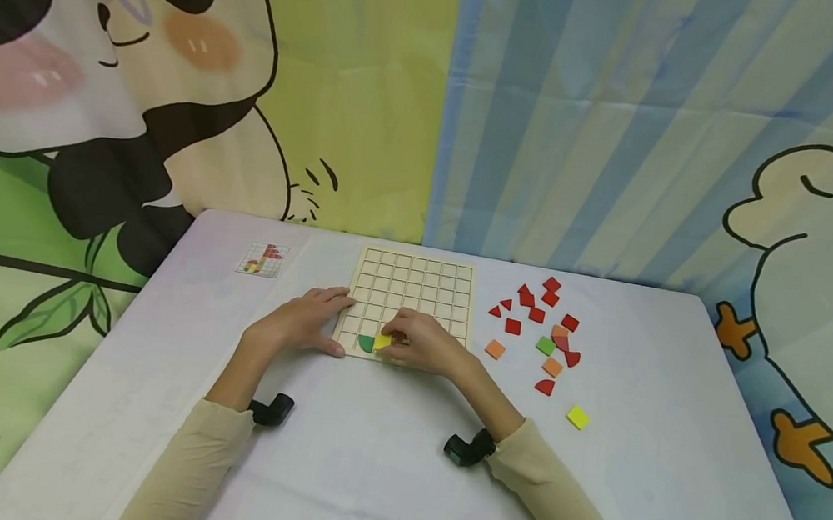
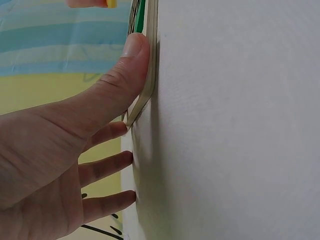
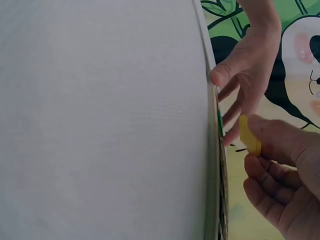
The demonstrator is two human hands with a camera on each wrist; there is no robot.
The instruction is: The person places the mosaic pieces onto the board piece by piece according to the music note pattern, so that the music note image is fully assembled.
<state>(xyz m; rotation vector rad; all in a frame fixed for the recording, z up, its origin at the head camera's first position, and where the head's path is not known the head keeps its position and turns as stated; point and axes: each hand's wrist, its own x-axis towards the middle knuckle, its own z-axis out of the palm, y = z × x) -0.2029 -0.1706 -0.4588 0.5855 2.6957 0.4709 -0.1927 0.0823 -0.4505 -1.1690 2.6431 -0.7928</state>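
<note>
A wooden grid board (image 1: 414,285) lies on the table. My left hand (image 1: 303,318) rests at its near left corner, thumb (image 2: 132,60) on the board's edge and the other fingers spread fairly straight. My right hand (image 1: 424,342) pinches a yellow square tile (image 3: 248,136) between thumb and fingertips, held just above the board's near row. Beside it, a green quarter-circle tile (image 1: 366,343) sits in that row near the left corner.
Red squares (image 1: 513,326), red triangles and quarter-circles (image 1: 545,386), orange squares (image 1: 495,349), a green square (image 1: 545,345) and a yellow square (image 1: 578,417) lie scattered right of the board. A small pattern card (image 1: 262,259) lies at the back left.
</note>
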